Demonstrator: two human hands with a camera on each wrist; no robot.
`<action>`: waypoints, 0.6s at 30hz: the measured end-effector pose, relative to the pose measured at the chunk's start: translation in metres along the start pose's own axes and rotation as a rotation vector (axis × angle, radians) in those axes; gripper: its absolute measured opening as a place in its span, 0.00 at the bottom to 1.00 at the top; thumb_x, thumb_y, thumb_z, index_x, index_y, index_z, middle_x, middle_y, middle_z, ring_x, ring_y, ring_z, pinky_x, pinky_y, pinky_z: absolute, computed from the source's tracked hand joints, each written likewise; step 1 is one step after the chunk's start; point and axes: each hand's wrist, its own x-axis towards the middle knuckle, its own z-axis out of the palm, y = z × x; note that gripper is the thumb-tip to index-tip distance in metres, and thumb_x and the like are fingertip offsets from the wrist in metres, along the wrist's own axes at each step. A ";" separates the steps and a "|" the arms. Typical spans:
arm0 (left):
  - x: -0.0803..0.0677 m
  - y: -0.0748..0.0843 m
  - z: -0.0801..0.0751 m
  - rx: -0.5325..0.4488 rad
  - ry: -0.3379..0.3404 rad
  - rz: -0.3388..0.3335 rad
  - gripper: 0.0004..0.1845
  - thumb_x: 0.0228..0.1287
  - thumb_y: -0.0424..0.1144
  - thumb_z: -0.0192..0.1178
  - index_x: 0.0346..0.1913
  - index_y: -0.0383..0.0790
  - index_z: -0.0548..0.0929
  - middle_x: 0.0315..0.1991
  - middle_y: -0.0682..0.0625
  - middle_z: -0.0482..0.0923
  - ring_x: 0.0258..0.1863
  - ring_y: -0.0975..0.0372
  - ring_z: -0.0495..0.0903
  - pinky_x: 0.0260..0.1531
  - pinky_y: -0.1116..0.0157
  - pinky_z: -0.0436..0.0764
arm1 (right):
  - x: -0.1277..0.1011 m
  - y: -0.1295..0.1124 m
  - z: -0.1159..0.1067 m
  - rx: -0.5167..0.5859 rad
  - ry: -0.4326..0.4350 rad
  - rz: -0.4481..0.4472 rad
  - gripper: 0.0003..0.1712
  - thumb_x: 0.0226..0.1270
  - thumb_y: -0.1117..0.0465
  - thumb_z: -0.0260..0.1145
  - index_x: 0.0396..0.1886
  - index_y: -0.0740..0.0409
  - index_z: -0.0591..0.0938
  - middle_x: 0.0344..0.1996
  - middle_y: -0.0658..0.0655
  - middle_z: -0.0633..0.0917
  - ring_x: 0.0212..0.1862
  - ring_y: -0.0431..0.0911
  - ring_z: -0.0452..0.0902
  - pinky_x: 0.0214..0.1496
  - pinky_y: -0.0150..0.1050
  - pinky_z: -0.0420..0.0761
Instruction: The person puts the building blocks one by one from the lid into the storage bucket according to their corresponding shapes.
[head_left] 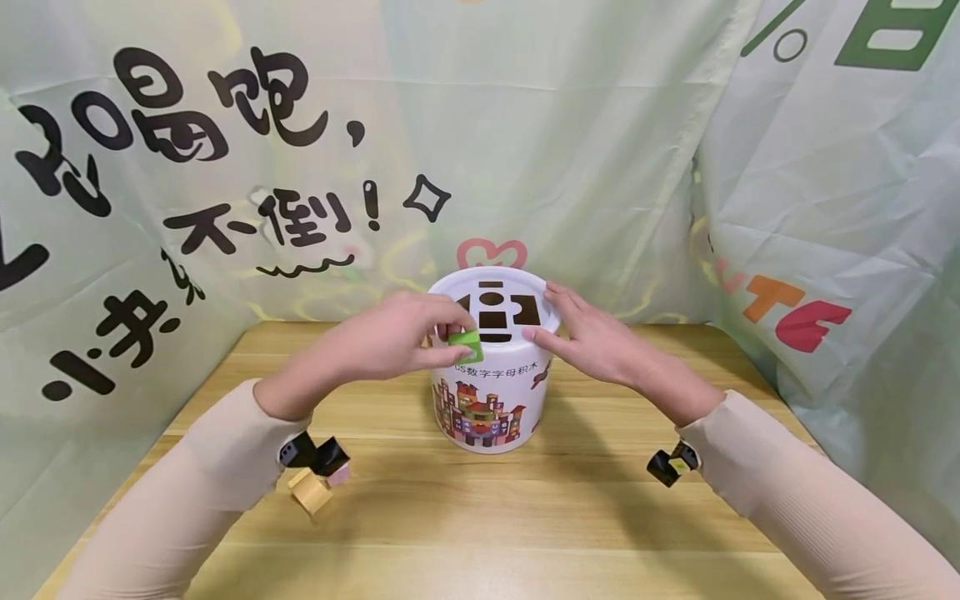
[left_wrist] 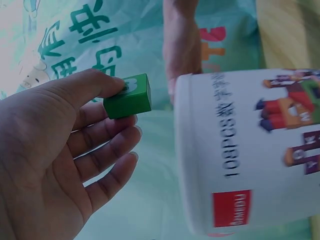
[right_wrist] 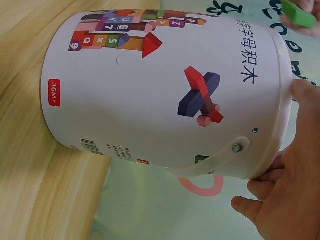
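At the near left, a plain wooden block (head_left: 310, 493) lies on the worktop (head_left: 420, 517), with a pinkish-purple block (head_left: 340, 475) just beside it, partly hidden behind a dark wrist-worn device.

Farther right, the person's left hand (head_left: 393, 337) pinches a green block (head_left: 465, 343) between thumb and fingers, the others loosely bent below. The block hangs above the near-left edge of the lid (head_left: 525, 289), apart from it. A light grip at the block's end, as here, seems sound, since it leaves the far part free to enter an opening. It would be wise to turn the block until its outline matches one of the holes and hold it level, so that no corner catches. The block is box-shaped, bright green, with flat faces and crisp edges; a pale mark on one face is half covered by the thumb and cannot be read.

In the middle, the white bucket (head_left: 491, 417) stands upright, printed with a colourful block castle; its lid has round, square and slot-like openings.

On the right, the person's right hand (head_left: 607, 342) rests against the lid's right rim with fingers spread and relaxed. Gentle, even pressure there should help steady the bucket without covering the openings.
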 end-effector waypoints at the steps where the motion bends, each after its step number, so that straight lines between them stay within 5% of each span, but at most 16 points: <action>1: 0.004 0.000 -0.004 -0.005 -0.006 -0.004 0.11 0.65 0.43 0.65 0.46 0.43 0.85 0.38 0.56 0.81 0.36 0.63 0.79 0.38 0.67 0.81 | 0.000 0.000 0.000 0.001 -0.002 0.002 0.54 0.67 0.25 0.45 0.78 0.59 0.53 0.77 0.59 0.50 0.73 0.62 0.54 0.69 0.61 0.60; 18: 0.063 -0.030 -0.038 0.008 -0.104 -0.152 0.10 0.67 0.44 0.63 0.47 0.44 0.85 0.35 0.52 0.82 0.38 0.61 0.78 0.42 0.63 0.78 | 0.001 0.001 -0.002 0.014 -0.028 0.007 0.54 0.66 0.24 0.44 0.79 0.56 0.50 0.78 0.58 0.48 0.72 0.63 0.54 0.69 0.63 0.60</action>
